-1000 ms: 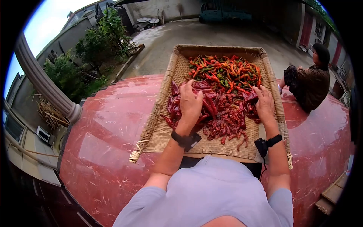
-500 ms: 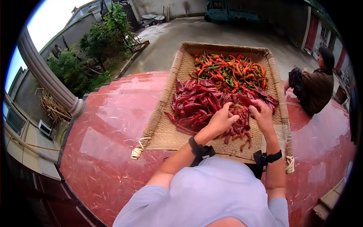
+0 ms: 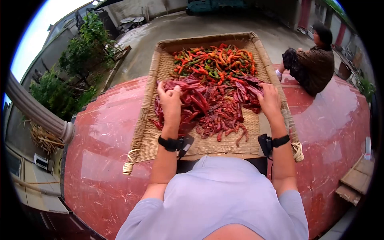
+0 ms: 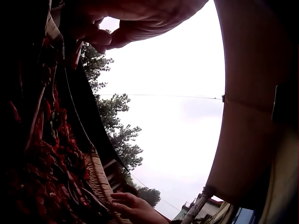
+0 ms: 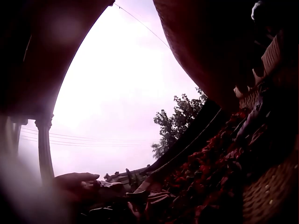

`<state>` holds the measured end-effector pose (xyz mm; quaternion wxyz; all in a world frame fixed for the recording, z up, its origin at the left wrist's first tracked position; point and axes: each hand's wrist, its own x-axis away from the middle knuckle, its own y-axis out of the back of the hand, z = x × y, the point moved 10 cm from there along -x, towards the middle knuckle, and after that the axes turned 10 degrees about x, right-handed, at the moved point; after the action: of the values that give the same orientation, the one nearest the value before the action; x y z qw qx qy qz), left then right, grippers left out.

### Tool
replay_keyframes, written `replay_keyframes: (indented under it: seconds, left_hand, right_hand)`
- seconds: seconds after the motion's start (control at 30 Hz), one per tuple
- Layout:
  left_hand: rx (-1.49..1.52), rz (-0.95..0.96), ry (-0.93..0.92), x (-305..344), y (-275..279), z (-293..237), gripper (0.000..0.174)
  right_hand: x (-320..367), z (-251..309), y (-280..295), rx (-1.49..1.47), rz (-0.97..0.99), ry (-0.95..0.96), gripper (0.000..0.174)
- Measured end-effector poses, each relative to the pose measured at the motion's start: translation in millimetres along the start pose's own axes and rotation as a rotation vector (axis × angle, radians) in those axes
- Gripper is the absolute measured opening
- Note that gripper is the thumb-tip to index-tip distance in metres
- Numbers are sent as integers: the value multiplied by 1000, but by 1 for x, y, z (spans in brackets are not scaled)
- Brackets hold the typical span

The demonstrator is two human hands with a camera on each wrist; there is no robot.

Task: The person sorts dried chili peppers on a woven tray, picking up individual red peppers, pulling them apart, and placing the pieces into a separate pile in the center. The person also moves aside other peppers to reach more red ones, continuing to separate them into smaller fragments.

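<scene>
My left hand [image 3: 171, 106] is over a heap of large dark-red chili peppers [image 3: 190, 114] on the left side of a woven tray [image 3: 164, 150]. In the left wrist view, its thumb and fingers [image 4: 103, 39] come together on a reddish chili pepper, mostly in shadow. My right hand [image 3: 271, 100] reaches to a smaller group of dark-red chilies [image 3: 246, 94] near the tray's right rim, its fingertips right at them. Its fingers look fairly straight in the left wrist view. Small shriveled red chilies [image 3: 218, 116] lie between the two groups.
Orange, red and green chilies [image 3: 216, 62] fill the far end of the tray. A person [image 3: 314, 64] sits to the right on the red stone floor [image 3: 104, 160]. A column [image 3: 40, 108] and shrubs [image 3: 76, 60] stand on the left.
Half a second ago both hands were near the tray's middle, the right one pinching a dark-red chili. Since then the left moved to the left heap and the right to the right-hand chilies.
</scene>
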<state>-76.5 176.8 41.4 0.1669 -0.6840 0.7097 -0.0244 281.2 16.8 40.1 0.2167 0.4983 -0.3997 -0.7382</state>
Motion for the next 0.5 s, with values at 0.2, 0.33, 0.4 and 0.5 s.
replay_keyframes:
  seconds: [0.2, 0.33, 0.4, 0.5]
  left_hand:
    - [-141, 269, 87, 38, -54, 12, 55]
    - [-95, 640, 220, 81, -103, 37, 44]
    - [-136, 798, 248, 95, -114, 51, 38]
    - [-244, 963, 277, 115, -123, 50, 37]
  right_hand:
    - [9, -15, -35, 104, 95, -89, 38]
    - [14, -5, -23, 71, 9, 5, 34]
    - [16, -6, -20, 67, -23, 6, 30]
    - [16, -6, -20, 58, -52, 14, 26]
